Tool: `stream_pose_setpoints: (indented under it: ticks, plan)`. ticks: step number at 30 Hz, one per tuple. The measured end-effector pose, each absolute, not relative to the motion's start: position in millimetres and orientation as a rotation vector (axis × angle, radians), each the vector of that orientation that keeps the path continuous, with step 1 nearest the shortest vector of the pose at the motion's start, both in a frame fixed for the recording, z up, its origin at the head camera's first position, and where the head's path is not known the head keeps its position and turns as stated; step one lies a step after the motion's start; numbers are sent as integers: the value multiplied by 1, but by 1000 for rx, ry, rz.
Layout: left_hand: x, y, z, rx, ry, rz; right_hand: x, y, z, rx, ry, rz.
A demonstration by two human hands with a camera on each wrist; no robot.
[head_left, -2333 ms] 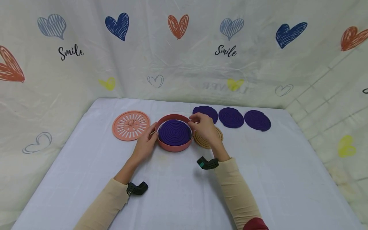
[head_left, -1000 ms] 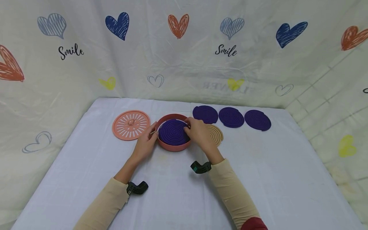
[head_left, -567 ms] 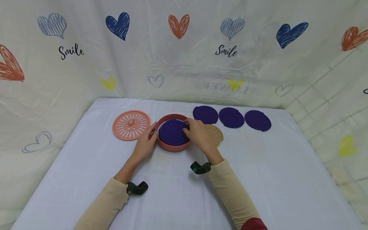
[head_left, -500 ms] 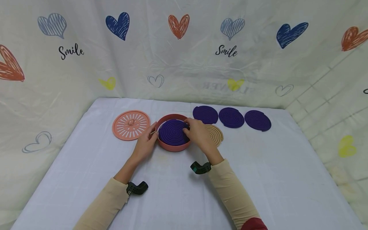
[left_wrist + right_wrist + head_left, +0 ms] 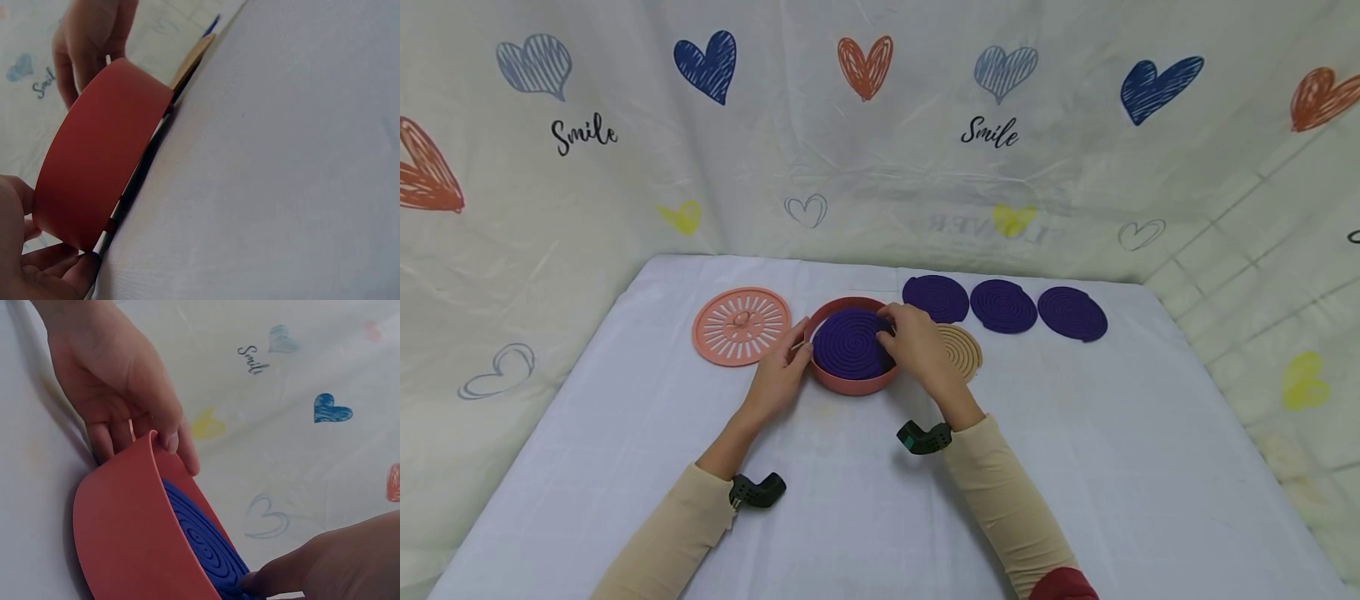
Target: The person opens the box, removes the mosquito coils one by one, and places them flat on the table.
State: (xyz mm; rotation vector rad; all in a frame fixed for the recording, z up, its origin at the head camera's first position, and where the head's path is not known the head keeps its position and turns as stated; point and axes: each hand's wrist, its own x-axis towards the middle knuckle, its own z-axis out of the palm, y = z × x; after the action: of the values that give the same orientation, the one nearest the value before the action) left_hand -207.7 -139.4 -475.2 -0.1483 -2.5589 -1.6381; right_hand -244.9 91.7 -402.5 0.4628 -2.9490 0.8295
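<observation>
A round coral-red mosquito coil holder point(image 5: 853, 387) sits on the white cloth, with a dark blue-purple mosquito coil point(image 5: 852, 343) inside it. My left hand point(image 5: 778, 375) grips the holder's left side; in the right wrist view its thumb laps over the rim. At the right rim, my right hand point(image 5: 917, 346) pinches the coil's edge with thumb and fingers. The right wrist view has the right thumb point(image 5: 281, 575) on the blue coil point(image 5: 209, 544). In the left wrist view, the holder's outer wall point(image 5: 94, 156) hides the coil.
Left of the holder lies a slotted coral lid point(image 5: 742, 327). Three purple coils, the nearest point(image 5: 936, 298), the middle one point(image 5: 1003, 306) and the farthest point(image 5: 1072, 314), line the back right. A tan coil point(image 5: 961, 352) lies partly behind the right hand. A heart-printed curtain point(image 5: 865, 167) hangs behind.
My right hand has moved left from beside the rim onto the coil's edge. The coil has shifted slightly up and left in the holder. My left hand keeps its place.
</observation>
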Motion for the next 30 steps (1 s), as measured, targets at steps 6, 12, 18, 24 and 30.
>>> stream_pose_setpoints:
  ticks: [6, 12, 18, 24, 30]
  plan:
    - [-209, -139, -474, -151, -2559, -1631, -245, 95, -402, 459, -2889, 959]
    - [-208, -139, -474, -150, -2558, -1633, -245, 99, -402, 463, -2861, 1063]
    - [-208, -139, -474, -146, -2557, -1637, -245, 101, -400, 472, -2849, 1119]
    - [-208, -139, -475, -147, -2551, -1651, -246, 101, -400, 474, -2836, 1146]
    - [-208, -139, -475, -146, -2551, -1651, -247, 102, -401, 475, -2838, 1204]
